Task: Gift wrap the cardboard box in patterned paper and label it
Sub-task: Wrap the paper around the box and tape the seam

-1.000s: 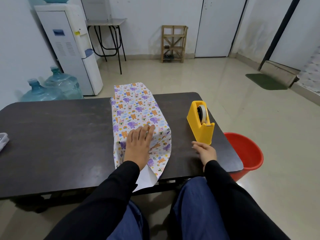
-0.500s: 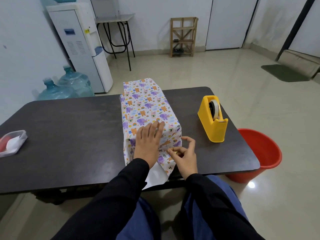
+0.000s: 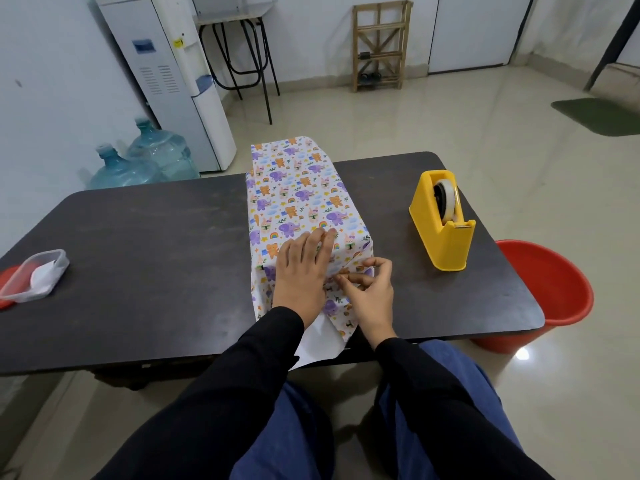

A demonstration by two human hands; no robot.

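My left hand (image 3: 303,271) lies flat, fingers straight, on the long box wrapped in animal-patterned paper (image 3: 298,195) in the middle of the dark rectangular table (image 3: 156,254). My right hand (image 3: 370,296) pinches its near-end fold.

Long black sleeves (image 3: 242,375) and blue trousers (image 3: 298,438).
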